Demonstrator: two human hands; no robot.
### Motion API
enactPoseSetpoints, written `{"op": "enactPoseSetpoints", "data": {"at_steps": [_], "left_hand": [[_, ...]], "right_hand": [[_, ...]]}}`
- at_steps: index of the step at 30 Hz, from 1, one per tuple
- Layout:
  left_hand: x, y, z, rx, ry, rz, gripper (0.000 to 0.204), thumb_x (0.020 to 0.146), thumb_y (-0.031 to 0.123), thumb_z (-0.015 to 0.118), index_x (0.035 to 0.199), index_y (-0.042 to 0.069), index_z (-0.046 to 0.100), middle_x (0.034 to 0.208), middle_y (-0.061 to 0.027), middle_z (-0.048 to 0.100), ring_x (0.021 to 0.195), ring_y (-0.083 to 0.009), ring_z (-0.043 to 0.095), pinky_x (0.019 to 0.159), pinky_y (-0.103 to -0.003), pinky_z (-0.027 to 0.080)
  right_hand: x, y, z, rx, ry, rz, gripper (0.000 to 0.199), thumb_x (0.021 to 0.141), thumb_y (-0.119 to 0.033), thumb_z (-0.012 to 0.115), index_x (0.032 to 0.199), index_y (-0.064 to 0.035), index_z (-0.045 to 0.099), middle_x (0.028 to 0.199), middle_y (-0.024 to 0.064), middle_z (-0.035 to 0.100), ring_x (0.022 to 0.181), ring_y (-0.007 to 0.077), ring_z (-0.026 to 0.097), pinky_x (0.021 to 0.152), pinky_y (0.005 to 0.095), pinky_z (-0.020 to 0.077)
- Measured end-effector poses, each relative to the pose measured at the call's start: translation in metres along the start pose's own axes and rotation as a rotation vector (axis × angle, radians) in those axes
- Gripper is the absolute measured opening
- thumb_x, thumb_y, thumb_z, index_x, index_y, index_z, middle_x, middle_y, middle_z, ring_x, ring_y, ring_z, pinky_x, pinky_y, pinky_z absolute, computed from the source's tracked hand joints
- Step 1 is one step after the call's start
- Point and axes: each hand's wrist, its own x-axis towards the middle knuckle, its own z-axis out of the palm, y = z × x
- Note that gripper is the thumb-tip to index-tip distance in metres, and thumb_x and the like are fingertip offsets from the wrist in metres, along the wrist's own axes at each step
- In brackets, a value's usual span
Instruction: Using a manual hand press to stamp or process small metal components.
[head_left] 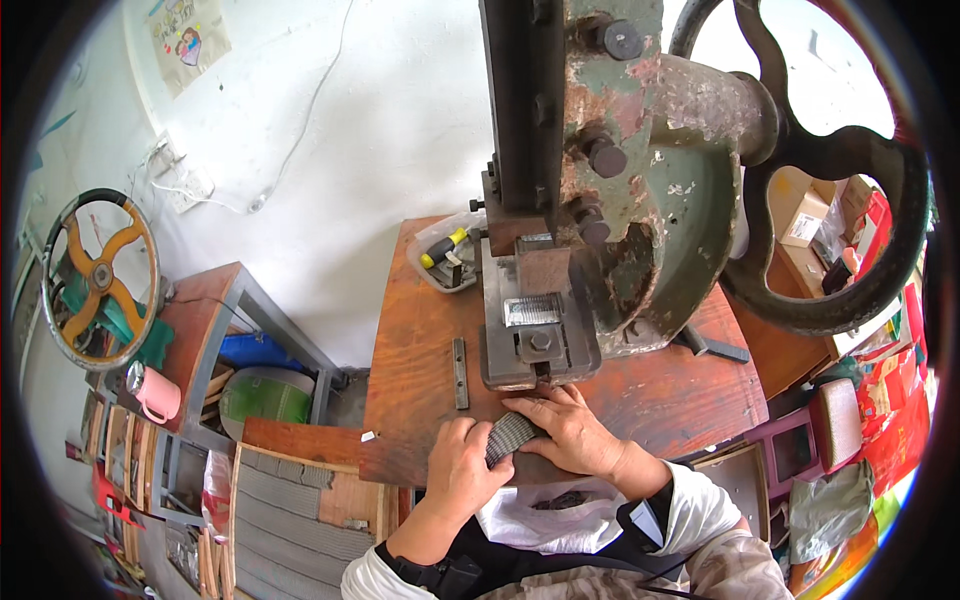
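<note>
Close together at the front edge of the wooden bench (415, 440), both hands grip a short grey stack of thin ribbed pieces (511, 437). My left hand (462, 467) closes around its left end, with thumb and fingers on the stack. My right hand (578, 434) holds the other end, fingers laid over the top and side. Just beyond them is the steel die base (538, 350) of a worn green hand press (690, 190), with a bright ribbed metal piece (533, 310) lying in it. The fingers hide part of the stack.
A metal bar (460, 373) lies left of the press, below a plastic tub (440, 277) with a yellow-handled screwdriver. A hammer (715, 344) rests at right under the big handwheel (860, 305). Rows of grey ribbed strips fill a wooden tray (237, 500) at lower left. A white bag (560, 530) sits below my hands.
</note>
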Motion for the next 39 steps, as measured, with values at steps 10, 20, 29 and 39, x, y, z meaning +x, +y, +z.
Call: {"op": "enactPoseSetpoints", "data": {"at_steps": [10,20,29,39], "left_hand": [[0.029,-0.016,-0.066,-0.512,0.011,-0.543,0.033,0.063,0.008,0.073,0.089,-0.009,0.062,0.078,-0.0083,0.063,0.064,-0.0125,0.057,0.057,-0.024,0.047],[0.141,0.053,-0.006,0.146,0.281,-0.349,0.034,0.055,0.025,0.072,0.070,-0.003,0.060,0.076,-0.0189,0.058,0.076,-0.0337,0.057,0.070,-0.041,0.047],[0.138,0.054,0.010,0.037,0.277,-0.205,0.040,0.069,0.033,0.067,0.076,-0.007,0.059,0.085,-0.0227,0.056,0.080,-0.0378,0.055,0.073,-0.042,0.045],[0.135,0.000,0.005,-0.267,0.297,-0.053,0.024,0.066,0.001,0.065,0.089,0.007,0.061,0.093,-0.0089,0.059,0.091,-0.0289,0.053,0.078,-0.038,0.043]], "right_hand": [[-0.039,0.011,-0.019,0.163,0.102,0.021,0.043,0.064,-0.014,0.070,0.104,-0.0069,0.058,0.109,0.0107,0.055,0.105,0.0322,0.046,0.089,0.0398,0.0394],[-0.045,0.009,-0.015,0.125,0.097,-0.042,0.041,0.062,-0.015,0.071,0.101,-0.0101,0.060,0.108,0.0068,0.055,0.104,0.0286,0.047,0.090,0.0385,0.0374],[-0.046,0.008,-0.019,0.108,0.115,-0.039,0.044,0.058,-0.013,0.073,0.100,-0.0088,0.061,0.108,0.0087,0.056,0.105,0.0292,0.048,0.089,0.0388,0.0387],[-0.023,0.013,-0.048,0.224,0.491,0.094,0.017,0.069,-0.005,0.065,0.086,-0.0053,0.061,0.085,0.0098,0.061,0.077,0.0279,0.058,0.068,0.0366,0.0480]]}}
